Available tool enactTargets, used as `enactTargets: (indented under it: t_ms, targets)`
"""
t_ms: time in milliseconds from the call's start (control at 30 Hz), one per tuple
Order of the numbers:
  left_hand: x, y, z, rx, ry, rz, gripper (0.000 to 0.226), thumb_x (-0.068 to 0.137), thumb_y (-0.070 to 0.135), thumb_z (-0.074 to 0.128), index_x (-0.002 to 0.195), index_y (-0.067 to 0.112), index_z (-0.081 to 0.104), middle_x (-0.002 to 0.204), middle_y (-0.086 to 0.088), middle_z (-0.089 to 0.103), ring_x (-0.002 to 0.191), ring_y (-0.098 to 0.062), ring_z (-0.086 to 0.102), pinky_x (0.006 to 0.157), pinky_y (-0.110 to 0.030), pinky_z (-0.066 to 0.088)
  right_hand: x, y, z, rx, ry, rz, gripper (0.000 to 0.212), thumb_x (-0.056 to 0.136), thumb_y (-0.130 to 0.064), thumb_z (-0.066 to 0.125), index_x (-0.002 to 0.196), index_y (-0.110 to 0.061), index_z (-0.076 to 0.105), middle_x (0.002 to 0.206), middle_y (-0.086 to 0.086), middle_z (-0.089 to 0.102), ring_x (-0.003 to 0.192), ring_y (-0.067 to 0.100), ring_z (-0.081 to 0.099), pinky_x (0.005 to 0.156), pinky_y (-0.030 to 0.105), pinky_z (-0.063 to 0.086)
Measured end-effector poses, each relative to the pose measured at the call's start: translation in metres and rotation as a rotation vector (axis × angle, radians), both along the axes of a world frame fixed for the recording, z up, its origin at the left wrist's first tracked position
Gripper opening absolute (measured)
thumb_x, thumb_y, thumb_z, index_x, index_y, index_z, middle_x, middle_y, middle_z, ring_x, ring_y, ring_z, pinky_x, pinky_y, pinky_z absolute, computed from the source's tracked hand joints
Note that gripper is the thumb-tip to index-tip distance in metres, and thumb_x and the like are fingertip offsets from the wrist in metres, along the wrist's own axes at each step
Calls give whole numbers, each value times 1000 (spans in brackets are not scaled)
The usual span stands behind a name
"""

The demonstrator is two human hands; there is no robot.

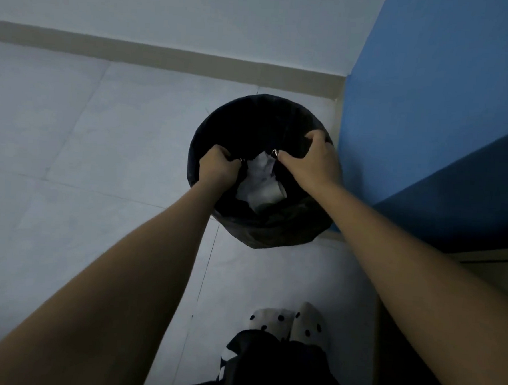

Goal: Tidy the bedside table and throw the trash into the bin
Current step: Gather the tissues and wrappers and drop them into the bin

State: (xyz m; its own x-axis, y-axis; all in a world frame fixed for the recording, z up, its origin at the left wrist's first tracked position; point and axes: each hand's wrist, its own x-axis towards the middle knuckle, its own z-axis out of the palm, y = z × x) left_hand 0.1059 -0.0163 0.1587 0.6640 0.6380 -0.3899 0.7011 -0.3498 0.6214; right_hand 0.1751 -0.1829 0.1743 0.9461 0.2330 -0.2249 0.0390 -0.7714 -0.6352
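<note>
Two bare hands are being held over a round black bin (260,169) that is standing on a pale tiled floor (71,151), close to the corner where a white wall (169,5) is meeting a blue wall (447,70). The black liner bag (274,226) is being draped over the bin's rim. The left hand (218,169) is being kept at the bin's near left rim, its fingers curled tightly into a fist round a gathered fold of the liner. The right hand (314,163) is being laid across the right rim, its fingers bent and slightly spread, and the liner edge is being gripped beneath them; whether the thumb is pinching the plastic cannot be told. A small glint is being shown beside each hand at the liner's edge, too small to be identified. Crumpled white trash (260,183), looking like paper or tissue, is being held inside the bin, between the two hands and below them. A beige skirting strip (166,56) is being seen along the foot of the white wall. At the bottom of the view, two feet in white socks with black dots (295,323) are being shown on the floor near the bin, partly covered by dark clothing (265,368)
</note>
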Motion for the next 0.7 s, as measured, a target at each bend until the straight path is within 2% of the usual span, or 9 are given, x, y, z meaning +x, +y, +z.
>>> enactTargets:
  t_ms: [100, 233, 367, 433, 567, 700]
  targets:
    - [-3, -4, 15, 32, -15, -6, 40, 87, 27, 62, 120, 6, 56, 119, -13, 63, 113, -30, 57, 92, -33, 45, -9, -8, 16, 26, -21, -6, 70, 79, -54, 66, 134, -19, 40, 127, 10, 53, 110, 27, 56, 78, 30, 42]
    - [-21, -18, 46, 27, -33, -49, 41, 86, 29, 63, 121, 8, 56, 117, -11, 64, 109, -28, 58, 83, -30, 43, -43, -36, 50, 48, -21, -25, 68, 78, -54, 66, 133, -21, 42, 125, 7, 55, 110, 26, 57, 79, 30, 45]
    - [-47, -49, 92, 22, -83, -102, 37, 87, 27, 62, 117, 7, 57, 114, -12, 65, 105, -28, 58, 80, -31, 43, -105, -84, 92, 18, -15, -11, 63, 77, -52, 66, 127, -22, 43, 120, 8, 56, 108, 29, 56, 82, 38, 51]
    - [-58, -80, 121, 18, -127, -170, 32, 89, 25, 60, 114, 6, 58, 111, -13, 66, 101, -27, 59, 78, -30, 40, -138, -115, 115, -2, -13, -29, 66, 78, -50, 68, 130, -21, 41, 124, 9, 53, 113, 29, 53, 87, 39, 49]
    - [-76, -160, 179, 17, -226, -322, 34, 86, 23, 63, 115, 6, 58, 108, -14, 67, 101, -30, 61, 83, -33, 45, -177, -180, 165, -8, -69, -151, 75, 77, -50, 70, 138, -19, 39, 133, 9, 52, 122, 27, 50, 95, 37, 46]
    - [-83, -245, 227, -52, -293, -444, 42, 86, 31, 65, 119, 7, 54, 110, -13, 67, 98, -28, 62, 81, -34, 49, -187, -254, 223, -1, -170, -318, 66, 76, -50, 70, 129, -21, 43, 123, 10, 57, 115, 31, 56, 85, 37, 48]
